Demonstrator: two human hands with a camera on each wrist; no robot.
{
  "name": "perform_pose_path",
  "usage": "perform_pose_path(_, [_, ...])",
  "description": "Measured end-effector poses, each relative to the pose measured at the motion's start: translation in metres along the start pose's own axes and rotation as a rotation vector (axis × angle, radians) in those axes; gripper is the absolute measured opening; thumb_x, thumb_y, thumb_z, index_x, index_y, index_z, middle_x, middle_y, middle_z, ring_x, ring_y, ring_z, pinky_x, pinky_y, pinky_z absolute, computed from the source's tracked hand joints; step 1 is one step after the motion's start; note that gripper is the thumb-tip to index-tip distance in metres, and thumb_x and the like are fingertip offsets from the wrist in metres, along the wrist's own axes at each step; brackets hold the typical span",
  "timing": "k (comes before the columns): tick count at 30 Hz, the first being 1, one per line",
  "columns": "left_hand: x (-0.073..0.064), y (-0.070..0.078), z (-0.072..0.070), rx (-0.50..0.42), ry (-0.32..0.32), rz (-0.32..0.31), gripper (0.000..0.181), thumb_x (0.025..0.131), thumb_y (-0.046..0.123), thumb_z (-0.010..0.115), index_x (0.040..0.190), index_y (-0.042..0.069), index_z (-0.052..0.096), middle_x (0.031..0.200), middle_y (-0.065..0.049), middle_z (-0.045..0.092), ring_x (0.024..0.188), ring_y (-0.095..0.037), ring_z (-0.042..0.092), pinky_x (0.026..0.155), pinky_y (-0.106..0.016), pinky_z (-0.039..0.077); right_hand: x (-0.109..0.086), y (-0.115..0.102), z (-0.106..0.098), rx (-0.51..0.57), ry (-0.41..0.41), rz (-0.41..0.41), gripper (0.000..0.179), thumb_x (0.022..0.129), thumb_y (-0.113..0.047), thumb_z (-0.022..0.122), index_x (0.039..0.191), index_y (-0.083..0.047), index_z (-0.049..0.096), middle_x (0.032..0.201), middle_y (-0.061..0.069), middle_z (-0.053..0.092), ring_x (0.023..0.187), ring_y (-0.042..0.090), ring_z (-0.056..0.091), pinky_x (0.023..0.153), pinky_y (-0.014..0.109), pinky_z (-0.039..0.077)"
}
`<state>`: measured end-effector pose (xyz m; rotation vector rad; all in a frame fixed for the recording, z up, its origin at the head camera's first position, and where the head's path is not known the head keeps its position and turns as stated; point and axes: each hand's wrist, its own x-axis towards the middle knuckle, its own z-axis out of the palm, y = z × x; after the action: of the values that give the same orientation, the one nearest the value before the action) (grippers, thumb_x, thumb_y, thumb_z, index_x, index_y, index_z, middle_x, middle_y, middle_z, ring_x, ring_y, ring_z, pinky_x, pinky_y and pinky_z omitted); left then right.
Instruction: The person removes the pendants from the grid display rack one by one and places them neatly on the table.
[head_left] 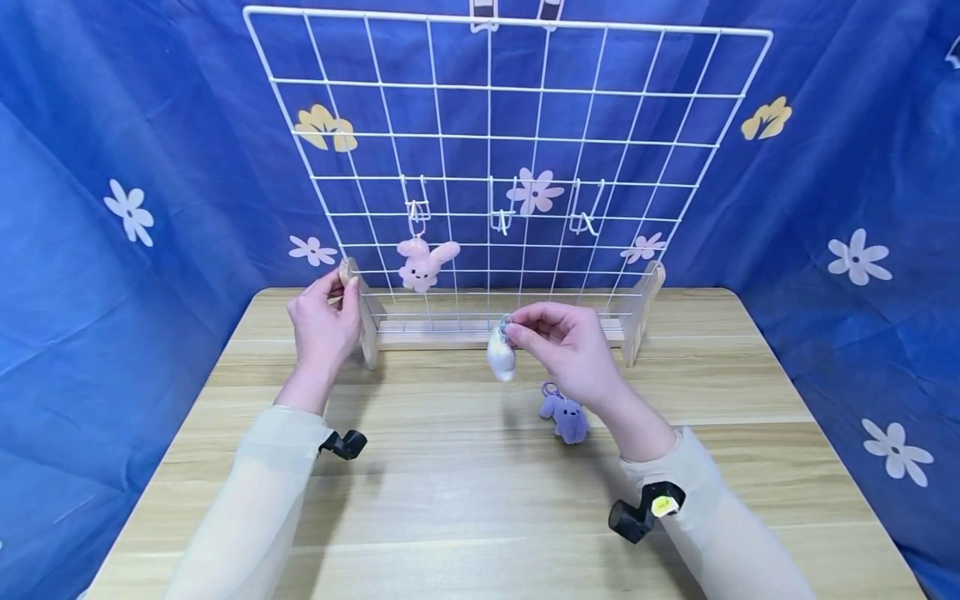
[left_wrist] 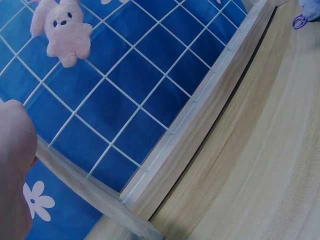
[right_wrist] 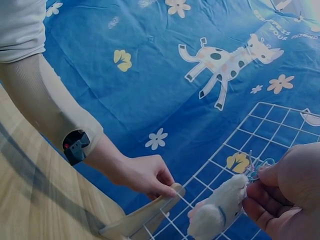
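My right hand (head_left: 566, 346) pinches a white plush keychain (head_left: 501, 357) by its ring, and the plush hangs in front of the lower part of a white wire grid rack (head_left: 489, 117). Up close in the right wrist view, the ring (right_wrist: 254, 174) is light blue and the furry white body (right_wrist: 212, 215) dangles below the fingertips. My left hand (head_left: 326, 321) grips the top of the rack's left wooden foot (head_left: 367, 333) between thumb and fingers. A pink bunny plush keychain (head_left: 422, 265) hangs by its bead chain from the rack's left hook (head_left: 417, 212).
Two more wire hooks, a middle one (head_left: 501, 222) and a right one (head_left: 582, 222), hold nothing. A purple plush keychain (head_left: 567, 419) lies on the wooden table (head_left: 435, 500) below my right hand. A blue patterned curtain (head_left: 150, 333) surrounds the back and sides.
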<state>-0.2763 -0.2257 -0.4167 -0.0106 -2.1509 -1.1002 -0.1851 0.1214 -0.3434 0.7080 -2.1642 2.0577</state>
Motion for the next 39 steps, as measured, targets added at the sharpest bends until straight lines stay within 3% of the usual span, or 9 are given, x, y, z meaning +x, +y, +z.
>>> perform_pose_path(15, [0.0,-0.001,-0.001,-0.014,0.007,0.013,0.022,0.101,0.01,0.07,0.118,-0.001,0.078,0.104,-0.019,0.078,0.096,-0.031,0.075,0.074,0.0,0.049,-0.014,0.008,0.002,0.01,-0.028,0.003,0.007,0.097,0.01,0.069,0.102,0.012,0.073,0.097,0.019,0.075,0.085,0.017,0.071,0.079,0.025,0.063])
perform_pose_path(21, [0.0,-0.001,0.0,-0.022,0.005,0.006,0.023,0.101,0.01,0.07,0.119,-0.002,0.078,0.105,-0.02,0.078,0.096,-0.031,0.075,0.074,0.0,0.049,-0.018,0.013,0.0,0.002,-0.034,0.017,0.007,0.097,0.009,0.069,0.103,0.011,0.073,0.098,0.018,0.075,0.084,0.025,0.071,0.078,0.028,0.064])
perform_pose_path(28, [0.0,0.0,0.0,0.0,-0.001,-0.004,0.023,0.102,0.011,0.069,0.12,0.0,0.078,0.106,-0.019,0.078,0.097,-0.03,0.075,0.075,0.0,0.049,-0.021,0.02,0.001,0.017,-0.035,0.032,0.006,0.097,0.009,0.07,0.101,0.011,0.073,0.098,0.018,0.075,0.082,0.016,0.071,0.077,0.024,0.063])
perform_pose_path(39, [0.001,0.0,0.0,0.012,-0.007,0.002,0.024,0.102,0.012,0.069,0.121,0.0,0.078,0.106,-0.018,0.078,0.098,-0.03,0.075,0.075,0.0,0.048,-0.027,0.033,-0.001,0.012,-0.062,0.048,0.005,0.098,0.008,0.069,0.101,0.01,0.073,0.097,0.018,0.075,0.084,0.017,0.071,0.079,0.026,0.063])
